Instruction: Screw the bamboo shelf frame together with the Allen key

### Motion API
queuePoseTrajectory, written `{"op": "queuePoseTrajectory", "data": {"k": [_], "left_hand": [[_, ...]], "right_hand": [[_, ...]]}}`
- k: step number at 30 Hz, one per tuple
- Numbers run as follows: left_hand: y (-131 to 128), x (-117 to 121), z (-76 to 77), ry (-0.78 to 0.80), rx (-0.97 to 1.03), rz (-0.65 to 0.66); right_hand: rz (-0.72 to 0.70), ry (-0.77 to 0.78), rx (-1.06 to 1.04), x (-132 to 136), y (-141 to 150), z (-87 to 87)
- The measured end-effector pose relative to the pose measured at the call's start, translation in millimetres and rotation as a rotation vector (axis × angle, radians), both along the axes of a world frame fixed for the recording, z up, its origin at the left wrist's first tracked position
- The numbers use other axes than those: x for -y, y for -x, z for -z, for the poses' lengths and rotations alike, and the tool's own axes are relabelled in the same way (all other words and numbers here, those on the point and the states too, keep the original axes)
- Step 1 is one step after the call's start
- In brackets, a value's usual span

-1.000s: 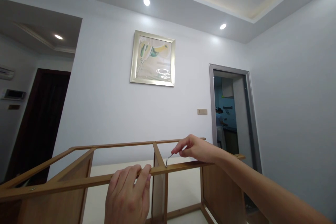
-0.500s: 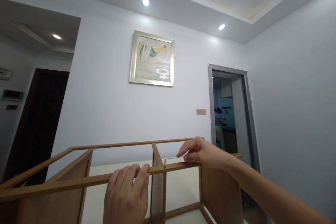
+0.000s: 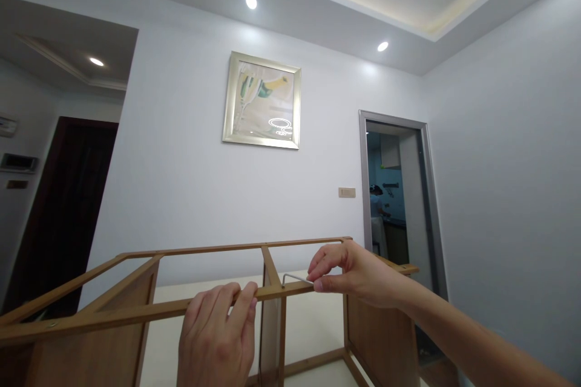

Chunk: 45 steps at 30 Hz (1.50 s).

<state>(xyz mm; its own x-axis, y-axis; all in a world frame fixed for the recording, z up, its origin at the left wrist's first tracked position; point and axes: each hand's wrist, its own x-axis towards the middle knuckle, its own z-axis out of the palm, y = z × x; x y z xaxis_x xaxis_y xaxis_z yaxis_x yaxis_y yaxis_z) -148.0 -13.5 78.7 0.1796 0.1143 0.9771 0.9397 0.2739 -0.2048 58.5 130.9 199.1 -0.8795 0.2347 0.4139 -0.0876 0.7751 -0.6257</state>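
A brown wooden shelf frame stretches across the lower part of the head view, its front rail nearest me. My left hand is wrapped over that rail, left of the middle crosspiece. An L-shaped metal hex key has its short end down at a spot on the rail beside the crosspiece. Its long arm points right, and my right hand pinches the far end between thumb and fingers.
A framed picture hangs on the white wall behind the frame. To the right, a doorway opens into another room, where a person stands. A dark door is at the left.
My right hand has moved slightly down and towards me, swinging the hex key's long arm the same way. My left hand stays on the rail.
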Motion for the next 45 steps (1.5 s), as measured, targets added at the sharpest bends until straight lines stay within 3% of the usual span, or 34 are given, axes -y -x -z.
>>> {"op": "queuePoseTrajectory", "data": {"k": [7, 16, 23, 30, 37, 45], "left_hand": [[-1, -1, -0.4, -0.011, 0.007, 0.006], [1, -1, 2.2, -0.005, 0.002, 0.011], [-1, -2, 0.4, -0.011, 0.009, 0.023], [-3, -1, -0.6, -0.021, 0.014, 0.038], [-6, -1, -1.0, -0.030, 0.040, 0.052], [-7, -1, -3.2, -0.019, 0.040, 0.045]], "right_hand": [[-0.031, -0.028, -0.060, 17, 8, -2.1], [0.002, -0.147, 0.031, 37, 21, -12.4], [-0.020, -0.252, 0.041, 39, 45, -14.0], [0.058, -0.338, 0.156, 42, 71, -20.6], [0.061, -0.230, 0.196, 26, 95, -19.2], [-0.063, 0.015, 0.278, -5, 109, -15.5]]}}
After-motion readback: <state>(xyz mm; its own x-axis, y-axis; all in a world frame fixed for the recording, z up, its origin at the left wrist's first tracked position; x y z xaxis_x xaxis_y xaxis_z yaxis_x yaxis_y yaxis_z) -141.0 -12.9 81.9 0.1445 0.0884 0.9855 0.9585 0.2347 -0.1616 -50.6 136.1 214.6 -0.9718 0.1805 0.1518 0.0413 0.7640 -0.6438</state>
